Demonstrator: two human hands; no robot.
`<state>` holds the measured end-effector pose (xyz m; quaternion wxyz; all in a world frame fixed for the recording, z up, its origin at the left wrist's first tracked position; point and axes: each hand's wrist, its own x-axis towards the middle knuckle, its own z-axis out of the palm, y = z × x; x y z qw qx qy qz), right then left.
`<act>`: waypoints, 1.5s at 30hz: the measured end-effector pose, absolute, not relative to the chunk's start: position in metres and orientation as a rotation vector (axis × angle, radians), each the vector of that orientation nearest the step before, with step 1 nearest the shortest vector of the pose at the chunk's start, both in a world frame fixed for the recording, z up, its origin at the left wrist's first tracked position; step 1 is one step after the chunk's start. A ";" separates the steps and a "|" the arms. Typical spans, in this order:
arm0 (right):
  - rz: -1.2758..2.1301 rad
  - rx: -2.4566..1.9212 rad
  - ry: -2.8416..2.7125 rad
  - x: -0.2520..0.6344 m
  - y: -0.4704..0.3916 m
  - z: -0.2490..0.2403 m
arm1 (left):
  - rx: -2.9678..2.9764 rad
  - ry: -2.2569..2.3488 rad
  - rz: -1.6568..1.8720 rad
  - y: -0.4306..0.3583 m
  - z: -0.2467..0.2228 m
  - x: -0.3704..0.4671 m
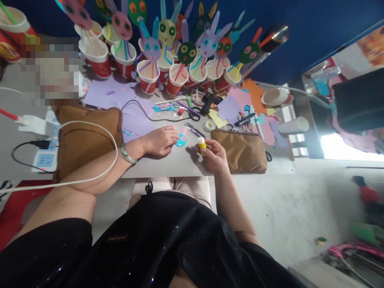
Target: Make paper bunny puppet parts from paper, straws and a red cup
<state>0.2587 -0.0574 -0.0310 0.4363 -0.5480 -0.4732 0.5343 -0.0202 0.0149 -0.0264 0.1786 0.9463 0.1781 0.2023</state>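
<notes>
My right hand (214,156) is closed around a yellow glue stick (202,147) with a white top, held upright above the table near its front edge. Left of it, a small blue paper face (181,141) with pink pieces lies on the table. My left hand (162,141) rests beside the face's left edge, palm down, fingers bent together at the paper; what they hold, if anything, is hidden. Scissors (195,130) lie just behind the face, and a roll of tape (209,125) sits to their right.
Red and white cups (148,78) with paper animal figures line the back. Brown pouches (243,151) lie at both sides. A black glue gun (209,103), markers (244,120) and paper scraps cover the middle. A white cable (115,148) loops over my left forearm.
</notes>
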 end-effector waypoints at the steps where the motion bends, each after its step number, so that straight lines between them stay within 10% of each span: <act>1: 1.218 -1.391 -1.227 0.257 -0.052 -0.031 | 2.684 0.498 0.568 0.015 -0.027 -0.020; 16: 0.076 -1.612 -1.749 0.250 -0.004 -0.040 | 1.911 0.913 0.863 0.014 -0.026 -0.014; 25: 0.805 -1.438 -1.645 0.196 -0.032 -0.007 | 1.393 1.043 0.889 0.011 -0.018 -0.010; 45: 0.985 -1.494 -1.540 0.178 -0.033 -0.008 | 1.523 1.002 0.808 0.006 -0.033 -0.003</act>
